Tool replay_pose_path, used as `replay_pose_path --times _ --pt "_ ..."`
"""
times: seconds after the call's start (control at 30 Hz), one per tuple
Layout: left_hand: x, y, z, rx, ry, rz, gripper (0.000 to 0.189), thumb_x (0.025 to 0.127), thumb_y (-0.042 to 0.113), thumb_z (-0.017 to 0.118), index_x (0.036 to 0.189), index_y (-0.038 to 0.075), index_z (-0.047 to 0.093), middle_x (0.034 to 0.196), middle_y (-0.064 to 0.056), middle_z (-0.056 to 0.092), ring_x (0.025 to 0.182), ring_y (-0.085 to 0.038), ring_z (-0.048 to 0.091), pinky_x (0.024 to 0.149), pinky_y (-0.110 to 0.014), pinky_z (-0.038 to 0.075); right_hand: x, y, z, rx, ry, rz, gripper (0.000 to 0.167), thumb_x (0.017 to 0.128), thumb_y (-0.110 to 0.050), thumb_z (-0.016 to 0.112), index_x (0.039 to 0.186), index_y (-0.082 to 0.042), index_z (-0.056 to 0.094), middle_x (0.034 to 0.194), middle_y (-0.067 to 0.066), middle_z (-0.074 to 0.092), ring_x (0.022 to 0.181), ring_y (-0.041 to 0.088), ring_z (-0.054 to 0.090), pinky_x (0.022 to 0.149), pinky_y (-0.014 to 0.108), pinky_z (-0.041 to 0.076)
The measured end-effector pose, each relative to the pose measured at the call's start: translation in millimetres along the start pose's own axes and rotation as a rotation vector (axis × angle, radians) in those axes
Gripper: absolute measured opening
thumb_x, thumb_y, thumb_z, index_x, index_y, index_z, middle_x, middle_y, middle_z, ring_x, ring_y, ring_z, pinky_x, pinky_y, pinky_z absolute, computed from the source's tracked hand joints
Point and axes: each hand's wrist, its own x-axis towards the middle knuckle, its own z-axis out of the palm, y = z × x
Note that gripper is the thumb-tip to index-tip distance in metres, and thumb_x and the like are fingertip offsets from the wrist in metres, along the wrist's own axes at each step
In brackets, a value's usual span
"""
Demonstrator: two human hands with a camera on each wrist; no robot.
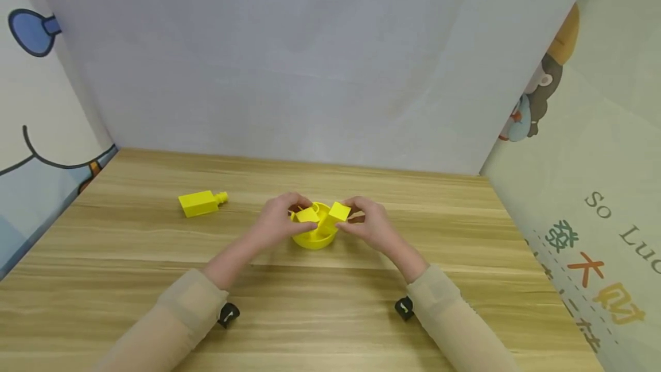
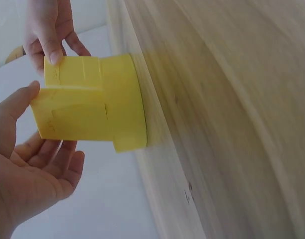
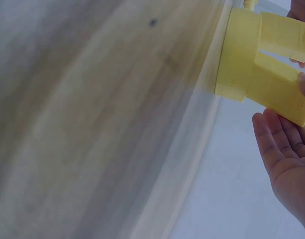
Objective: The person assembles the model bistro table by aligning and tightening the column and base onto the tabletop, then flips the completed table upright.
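Note:
Two yellow rectangular blocks stand with their lower ends inside a round yellow bowl (image 1: 314,243) on the wooden table. My left hand (image 1: 279,217) pinches the top of the left block (image 1: 308,215) between thumb and fingers. On the other side, my right hand (image 1: 374,225) grips the upper end of the right block (image 1: 339,211), which leans outward in the right wrist view, where its side (image 3: 277,89) shows. The left wrist view has the left block's broad face (image 2: 73,114) in front of the other. The bowl's wall (image 2: 125,99) hides both lower ends.
A yellow bottle (image 1: 198,204) with a square body and a ridged neck lies on its side on the table (image 1: 320,314), left of the bowl. A pale cloth wall (image 1: 289,73) rises behind the table, with printed panels at both sides. Black devices sit by both sleeves.

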Motion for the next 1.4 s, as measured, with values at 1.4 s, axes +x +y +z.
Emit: replay_pose_path --times 1.4 --pt "-16.0 -1.9 10.9 -0.053 0.144 -0.213 0.060 0.075 0.040 0.078 0.111 0.003 0.048 0.102 -0.012 0.055 0.089 -0.023 0.052 0.078 -0.034 0.049 0.5 0 0 -0.010 -0.008 0.003 0.040 0.080 -0.012 0.075 0.116 0.000 0.059 0.110 0.011 0.062 0.096 0.023 0.062 0.081 0.032 0.055"
